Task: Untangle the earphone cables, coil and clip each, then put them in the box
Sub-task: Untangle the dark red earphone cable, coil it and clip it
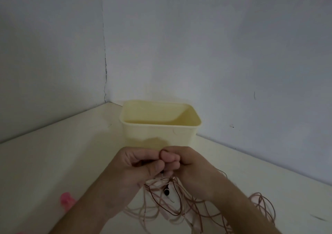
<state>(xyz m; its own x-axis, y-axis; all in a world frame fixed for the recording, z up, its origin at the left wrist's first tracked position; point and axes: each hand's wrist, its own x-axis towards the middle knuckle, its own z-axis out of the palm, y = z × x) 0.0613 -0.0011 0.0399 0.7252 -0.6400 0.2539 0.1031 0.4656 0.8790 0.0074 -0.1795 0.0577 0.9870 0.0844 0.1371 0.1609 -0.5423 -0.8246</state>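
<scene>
**Both hands pinching tangled cables in front of box**

The left hand (pixel 142 165) and right hand (pixel 181 161) meet fingertip to fingertip, fingers curled, each pinching the thin cables (pixel 167 206). The tangle hangs below the fingers and spreads over the table (pixel 53 161). An earbud (pixel 166 191) dangles just beneath them. The cream box (pixel 158 134) stands just beyond the fingertips. A pink clip (pixel 66 200) lies well left of the fingers.

pale yellow plastic box (pixel 159 134), plain; thin pinkish-brown earphone cables (pixel 179 208) with a black earbud tip (pixel 166 191); bright pink object (pixel 66 200) near left; cream table (pixel 53 161).
</scene>
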